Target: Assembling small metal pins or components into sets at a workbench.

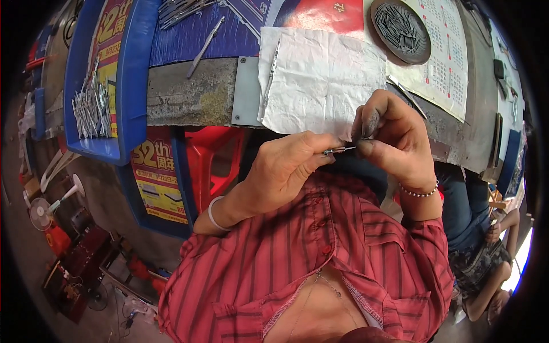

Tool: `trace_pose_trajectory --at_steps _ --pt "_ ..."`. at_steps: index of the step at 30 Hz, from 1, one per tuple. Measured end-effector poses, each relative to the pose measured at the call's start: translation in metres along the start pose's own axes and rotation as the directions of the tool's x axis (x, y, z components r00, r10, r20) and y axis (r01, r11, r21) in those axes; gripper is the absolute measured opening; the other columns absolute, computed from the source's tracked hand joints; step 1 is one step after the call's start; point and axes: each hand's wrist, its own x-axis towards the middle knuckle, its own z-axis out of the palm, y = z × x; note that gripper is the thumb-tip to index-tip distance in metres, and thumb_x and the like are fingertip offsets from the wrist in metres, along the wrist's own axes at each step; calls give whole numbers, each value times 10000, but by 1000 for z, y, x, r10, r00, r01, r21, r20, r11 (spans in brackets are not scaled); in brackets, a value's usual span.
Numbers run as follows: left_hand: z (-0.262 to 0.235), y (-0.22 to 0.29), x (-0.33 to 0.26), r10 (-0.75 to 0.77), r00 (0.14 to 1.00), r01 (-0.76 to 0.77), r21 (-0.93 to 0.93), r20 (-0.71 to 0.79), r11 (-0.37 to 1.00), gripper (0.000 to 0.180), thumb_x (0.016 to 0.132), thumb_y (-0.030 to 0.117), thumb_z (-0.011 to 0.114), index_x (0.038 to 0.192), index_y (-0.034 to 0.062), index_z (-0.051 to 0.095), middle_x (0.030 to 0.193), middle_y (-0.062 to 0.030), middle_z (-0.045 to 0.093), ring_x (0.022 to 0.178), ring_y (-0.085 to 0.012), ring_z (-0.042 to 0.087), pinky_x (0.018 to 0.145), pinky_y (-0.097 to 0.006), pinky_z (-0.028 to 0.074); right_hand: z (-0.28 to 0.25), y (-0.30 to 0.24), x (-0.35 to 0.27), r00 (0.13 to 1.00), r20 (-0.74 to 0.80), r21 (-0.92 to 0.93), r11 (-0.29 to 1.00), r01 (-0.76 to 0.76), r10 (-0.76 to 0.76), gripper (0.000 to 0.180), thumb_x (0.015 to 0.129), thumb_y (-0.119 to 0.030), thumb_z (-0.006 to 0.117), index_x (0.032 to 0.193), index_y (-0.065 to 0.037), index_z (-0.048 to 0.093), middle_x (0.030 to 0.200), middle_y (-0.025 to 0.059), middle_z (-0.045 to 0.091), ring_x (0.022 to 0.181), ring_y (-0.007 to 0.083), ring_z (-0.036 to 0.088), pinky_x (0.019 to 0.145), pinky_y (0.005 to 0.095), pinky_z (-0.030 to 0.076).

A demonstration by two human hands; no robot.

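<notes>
Above my lap, just off the table's front edge, my left hand point(286, 166) pinches a slim silver metal rod point(338, 150) whose thin end points right. My right hand point(394, 137) meets that end with thumb and forefinger closed; what lies between them is too small to make out. Dark smudges cover those right fingertips. Behind the hands a crumpled white paper sheet point(326, 86) lies on the table, bearing a similar slim metal rod point(271, 71). To its right, a round brown dish point(423, 52) holds many small dark pins point(397, 26). Metal tweezers point(407, 96) rest below the dish.
A blue tray point(134, 128) at the left holds a heap of slim silver rods point(91, 111). More rods point(180, 11) lie at the back on blue printed sheeting, with a single rod point(206, 47) nearby. A red stool point(214, 154) stands under the table; another person point(480, 251) sits at right.
</notes>
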Motion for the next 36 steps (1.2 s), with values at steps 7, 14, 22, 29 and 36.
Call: trace_pose_trajectory --at_steps 7,14,22,29,36 --pt "1 -9 -2 156 988 -156 153 15 976 247 796 -24 634 1038 0 591 836 -130 639 738 -269 651 621 -321 516 4 -3 -3 995 36 -92 992 -89 93 183 745 44 578 867 -29 464 810 4 476 743 72 457 659 211 381" --pt "2 0 -9 175 985 -164 360 1 919 279 739 14 679 997 -7 574 766 -121 597 688 -276 620 596 -353 499 16 -4 -11 993 -53 -358 926 -116 104 156 803 19 570 939 7 493 794 16 512 729 64 484 654 210 407" --pt "1 -1 -14 240 969 -187 474 -53 860 261 752 51 675 979 -21 570 761 -118 591 674 -259 614 580 -339 496 16 23 -15 990 -136 -435 900 -18 -46 117 872 -94 607 856 13 564 670 33 574 617 76 521 567 233 422" --pt "3 6 -17 200 979 -139 559 -48 818 337 683 7 736 991 5 599 780 -108 620 665 -251 624 572 -329 495 13 28 -15 994 -76 -501 865 31 -79 122 879 -101 591 846 11 555 654 49 562 588 97 508 544 249 408" --pt "3 6 -16 202 978 -144 558 -43 817 336 682 7 733 990 3 600 757 -108 611 661 -256 622 567 -336 492 15 28 -15 993 -120 -406 913 -41 -9 130 891 -103 587 852 12 541 683 6 532 624 57 456 553 220 378"
